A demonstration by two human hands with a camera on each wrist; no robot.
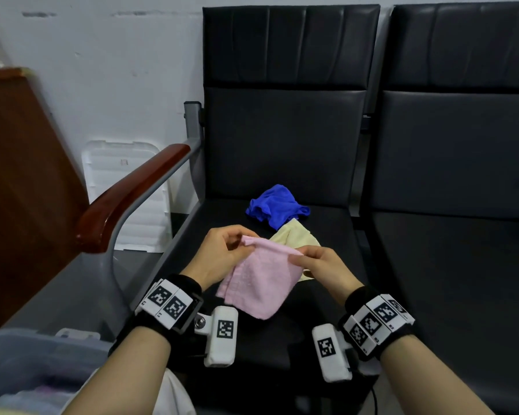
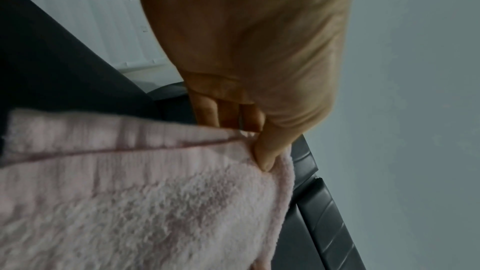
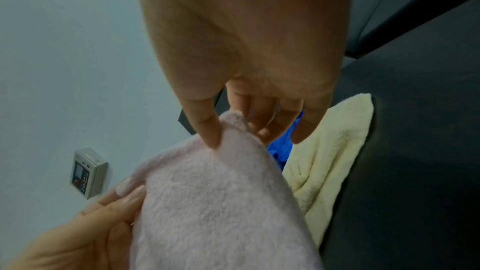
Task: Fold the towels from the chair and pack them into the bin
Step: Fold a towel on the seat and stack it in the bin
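The pink towel [image 1: 259,280] is held above the chair seat [image 1: 327,295], its top edge pinched at either corner by the left hand [image 1: 222,253] and the right hand [image 1: 318,262]. It appears light, soft and limp, hanging without stiffness; corners seem the best grip. At 12 o'clock lie the yellow towel [image 1: 294,236] and blue towel [image 1: 276,206]; the bin [image 1: 27,354] sits at 8 o'clock.

The head view is bright enough, with soft, even light and only faint shadows. The black chair [image 1: 282,145] shines a little on its back. Straight lines bend near the edges, and the bin [image 1: 27,363] in the corner looks fuzzy. Both wrist views are darker and blurry, and the pink towel [image 2: 155,202] looks soft and smeared.
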